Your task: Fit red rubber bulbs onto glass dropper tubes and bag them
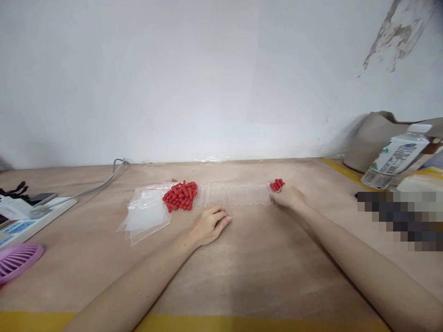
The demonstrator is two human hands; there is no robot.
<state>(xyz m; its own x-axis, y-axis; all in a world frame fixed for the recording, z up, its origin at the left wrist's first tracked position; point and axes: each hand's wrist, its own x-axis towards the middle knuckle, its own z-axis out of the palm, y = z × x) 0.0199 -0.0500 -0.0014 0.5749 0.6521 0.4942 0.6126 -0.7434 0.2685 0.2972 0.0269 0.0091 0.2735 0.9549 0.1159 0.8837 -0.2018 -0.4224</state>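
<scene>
A row of thin clear tubes (251, 195), glass or plastic, lies side by side across the wooden table. At its left end is a heap of red rubber bulbs (180, 195). A few more red bulbs (277, 184) sit at the right end, right by the fingertips of my right hand (286, 196). Those fingers are closed together; what they grip is too small and partly hidden to make out. My left hand (212, 225) rests on the table just in front of the tubes, fingers loosely bent and thumb apart, holding nothing.
Clear plastic bags (148, 214) lie left of the heap. Further left are a power strip (38, 221) with a grey cable (100, 185) and a pink fan (20, 262). At right stand a plastic bottle (396, 157) and a grey-brown container (363, 138). A white wall (207, 83) rises behind.
</scene>
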